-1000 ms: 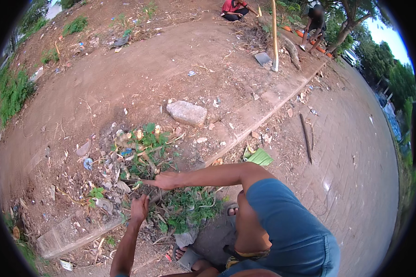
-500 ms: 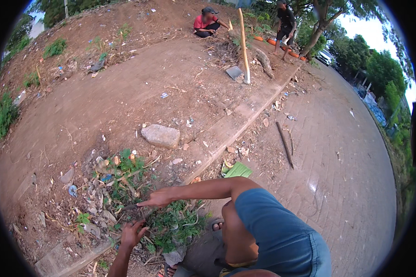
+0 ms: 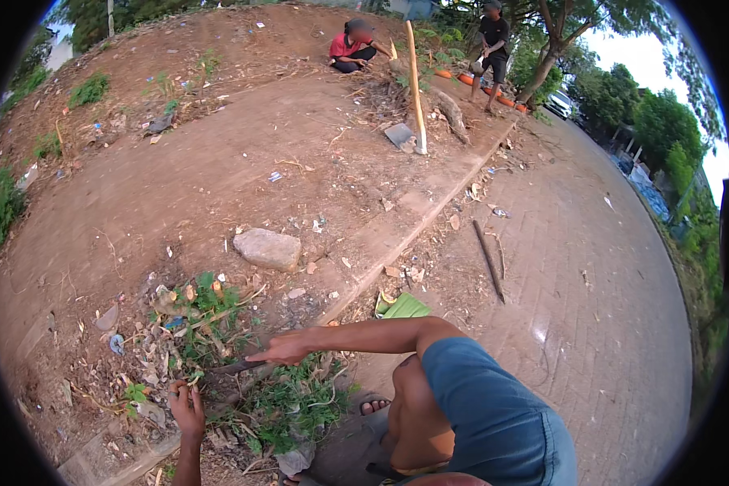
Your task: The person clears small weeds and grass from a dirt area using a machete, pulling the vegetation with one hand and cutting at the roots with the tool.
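My right hand (image 3: pixel 287 348) is closed round a knife (image 3: pixel 239 367) with a dark blade; its handle is hidden in my fist. The blade points left, low over a heap of cut leaves and twigs (image 3: pixel 206 320). My left hand (image 3: pixel 187 411) is closed, with a small yellow-green plant bit (image 3: pixel 193 378) at its fingertips. It is beyond the blade's tip, over dry leaf litter and scraps. Between my hands and my feet lies a pile of green leafy cuttings (image 3: pixel 300 409).
A rough stone block (image 3: pixel 267 249) rests on the dirt ahead. A concrete kerb (image 3: pixel 381 267) runs beside the paved road (image 3: pixel 591 324), where a dark stick (image 3: pixel 488 261) lies. Farther off are a leaning wooden pole (image 3: pixel 416 89), one crouching person (image 3: pixel 352 47) and one standing person (image 3: pixel 492 49).
My left hand has moved left and slightly forward, away from my right hand, and now pinches a plant bit. My right hand keeps the knife nearly in place. The standing person has become more upright.
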Action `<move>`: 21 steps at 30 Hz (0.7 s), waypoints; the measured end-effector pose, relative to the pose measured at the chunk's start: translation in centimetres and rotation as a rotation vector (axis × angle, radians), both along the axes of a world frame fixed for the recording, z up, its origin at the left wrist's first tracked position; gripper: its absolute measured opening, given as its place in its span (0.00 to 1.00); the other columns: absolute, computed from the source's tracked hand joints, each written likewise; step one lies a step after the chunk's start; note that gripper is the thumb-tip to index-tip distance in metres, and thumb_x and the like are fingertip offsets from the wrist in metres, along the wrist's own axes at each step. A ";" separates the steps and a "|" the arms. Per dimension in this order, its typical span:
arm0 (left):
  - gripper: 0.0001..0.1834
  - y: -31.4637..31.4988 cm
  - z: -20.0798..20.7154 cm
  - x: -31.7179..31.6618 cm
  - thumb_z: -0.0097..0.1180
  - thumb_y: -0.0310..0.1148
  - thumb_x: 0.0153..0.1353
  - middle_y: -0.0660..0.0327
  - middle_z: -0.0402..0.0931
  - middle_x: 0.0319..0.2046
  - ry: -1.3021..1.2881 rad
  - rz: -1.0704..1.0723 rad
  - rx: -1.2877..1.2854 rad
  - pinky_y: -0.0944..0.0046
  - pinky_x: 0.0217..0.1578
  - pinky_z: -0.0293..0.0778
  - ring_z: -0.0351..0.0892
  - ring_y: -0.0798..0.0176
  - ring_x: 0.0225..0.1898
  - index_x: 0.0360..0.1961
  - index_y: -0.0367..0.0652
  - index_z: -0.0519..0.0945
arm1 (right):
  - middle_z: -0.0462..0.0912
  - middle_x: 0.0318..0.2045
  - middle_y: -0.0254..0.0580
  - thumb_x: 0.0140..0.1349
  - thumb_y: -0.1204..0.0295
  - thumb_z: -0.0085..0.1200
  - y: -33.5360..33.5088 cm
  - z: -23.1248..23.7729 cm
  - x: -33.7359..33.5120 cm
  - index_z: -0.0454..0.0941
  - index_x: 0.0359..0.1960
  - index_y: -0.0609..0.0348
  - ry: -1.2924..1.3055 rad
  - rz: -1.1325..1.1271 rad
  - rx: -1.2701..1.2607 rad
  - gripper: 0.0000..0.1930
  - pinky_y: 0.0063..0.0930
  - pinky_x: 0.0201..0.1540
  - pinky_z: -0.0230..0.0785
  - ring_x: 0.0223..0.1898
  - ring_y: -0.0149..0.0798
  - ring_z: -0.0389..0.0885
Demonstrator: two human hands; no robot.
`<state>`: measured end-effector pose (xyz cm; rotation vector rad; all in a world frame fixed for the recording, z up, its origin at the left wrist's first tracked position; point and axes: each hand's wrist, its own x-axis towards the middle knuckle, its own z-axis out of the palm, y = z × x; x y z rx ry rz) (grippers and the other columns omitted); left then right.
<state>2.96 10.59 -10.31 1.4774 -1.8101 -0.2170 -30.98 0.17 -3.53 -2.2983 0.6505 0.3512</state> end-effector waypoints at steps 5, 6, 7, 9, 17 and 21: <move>0.32 -0.9 -0.8 1.5 0.67 0.22 0.49 0.49 0.61 0.60 -0.025 0.026 0.036 0.48 0.59 0.59 0.62 0.42 0.60 0.56 0.39 0.69 | 0.71 0.17 0.45 0.64 0.80 0.37 0.0 0.3 -0.2 0.47 0.74 0.41 -0.045 0.018 0.078 0.35 0.39 0.26 0.72 0.18 0.40 0.75; 0.35 -1.1 -1.1 1.8 0.67 0.22 0.48 0.49 0.59 0.62 -0.097 0.073 0.002 0.47 0.60 0.57 0.60 0.41 0.62 0.59 0.40 0.68 | 0.72 0.17 0.45 0.65 0.80 0.36 0.0 0.3 -0.2 0.47 0.74 0.42 -0.044 0.038 0.075 0.35 0.38 0.26 0.72 0.18 0.40 0.76; 0.37 -1.2 -1.4 2.2 0.67 0.21 0.48 0.48 0.58 0.64 -0.150 0.104 -0.039 0.46 0.61 0.55 0.58 0.41 0.65 0.61 0.41 0.66 | 0.72 0.18 0.45 0.66 0.80 0.36 -0.1 0.2 -0.3 0.47 0.73 0.43 -0.046 0.038 0.092 0.34 0.38 0.26 0.73 0.18 0.40 0.77; 0.39 -1.6 -2.1 2.8 0.64 0.25 0.53 0.48 0.53 0.68 -0.208 0.187 0.036 0.43 0.64 0.52 0.50 0.41 0.69 0.66 0.45 0.63 | 0.73 0.18 0.45 0.67 0.79 0.35 -0.2 -0.1 -0.5 0.47 0.73 0.45 -0.049 0.049 0.122 0.32 0.38 0.26 0.74 0.19 0.40 0.78; 0.31 -2.9 -4.6 5.0 0.58 0.31 0.60 0.49 0.61 0.64 -0.252 0.166 0.232 0.43 0.65 0.50 0.54 0.43 0.68 0.65 0.45 0.65 | 0.78 0.21 0.46 0.62 0.82 0.36 -0.8 1.6 -1.0 0.53 0.71 0.50 0.047 0.007 0.212 0.33 0.35 0.23 0.76 0.20 0.41 0.81; 0.30 -2.7 -4.3 5.0 0.57 0.30 0.59 0.50 0.65 0.61 -0.239 0.162 0.261 0.44 0.65 0.51 0.60 0.46 0.64 0.64 0.45 0.67 | 0.80 0.24 0.47 0.59 0.82 0.39 -1.6 5.6 -1.4 0.56 0.71 0.49 0.046 -0.073 0.189 0.34 0.35 0.24 0.77 0.21 0.41 0.82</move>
